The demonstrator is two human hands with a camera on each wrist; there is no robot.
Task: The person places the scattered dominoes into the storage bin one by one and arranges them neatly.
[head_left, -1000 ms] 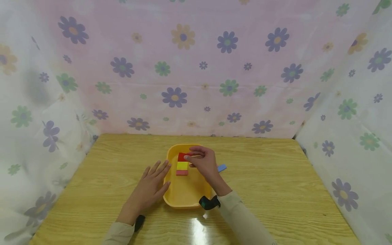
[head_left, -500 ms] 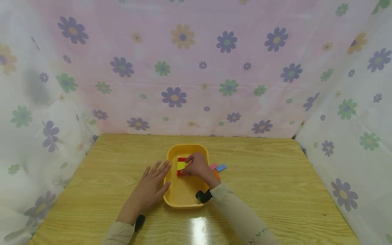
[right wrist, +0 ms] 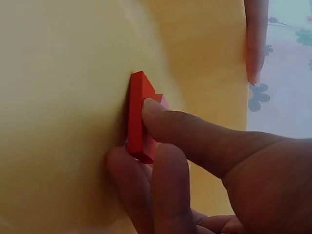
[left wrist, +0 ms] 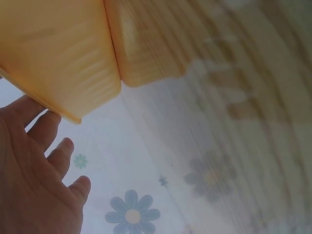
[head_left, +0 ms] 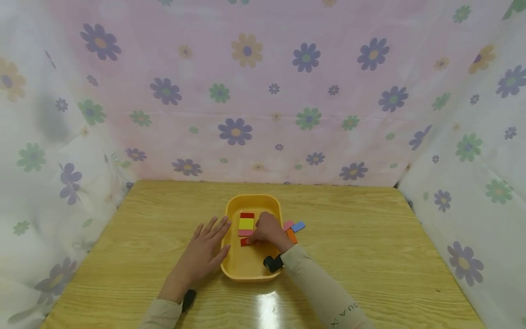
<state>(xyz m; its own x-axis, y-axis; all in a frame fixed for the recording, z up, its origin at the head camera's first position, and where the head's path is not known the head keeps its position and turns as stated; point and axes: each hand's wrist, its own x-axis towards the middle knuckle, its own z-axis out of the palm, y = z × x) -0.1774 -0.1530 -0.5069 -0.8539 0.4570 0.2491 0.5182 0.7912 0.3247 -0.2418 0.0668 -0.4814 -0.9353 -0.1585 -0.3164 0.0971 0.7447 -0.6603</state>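
Red block [right wrist: 137, 114] part-hidden in pinch of right fingers [right wrist: 183, 126]; left fingers [left wrist: 59, 158] straight at tray [left wrist: 73, 53]

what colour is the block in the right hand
The block is red, clearest in the right wrist view.

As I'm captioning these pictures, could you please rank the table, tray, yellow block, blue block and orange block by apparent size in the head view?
1. Table
2. Tray
3. Yellow block
4. Blue block and orange block, smallest: too alike to rank.

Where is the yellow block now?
In the head view, the yellow block sits inside the tray, left of the right hand, between a red block and a pink block.
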